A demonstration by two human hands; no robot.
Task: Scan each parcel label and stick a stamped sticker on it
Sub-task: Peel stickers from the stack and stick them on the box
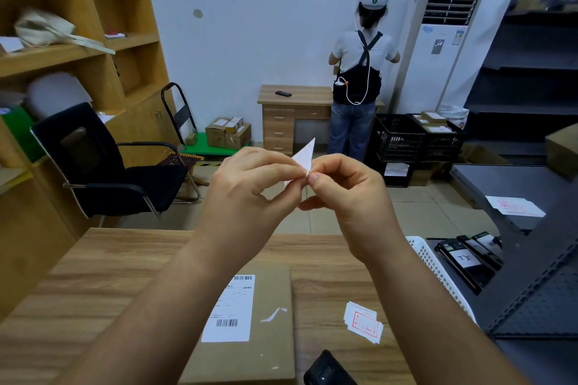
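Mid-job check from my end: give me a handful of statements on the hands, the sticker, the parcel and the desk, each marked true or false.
1. Both hands hold a white sticker up above the desk. True: the left hand and right hand pinch it between them.
2. The parcel lies flat on the desk with its label facing up. True.
3. A red-stamped sticker is already on the parcel. False: only the barcode label shows on the parcel; the stamped stickers lie on the desk to its right.
4. The right hand holds the scanner. False: it pinches the sticker; a dark device lies at the near desk edge.
5. The white basket sits left of the parcel. False: it is on the right.
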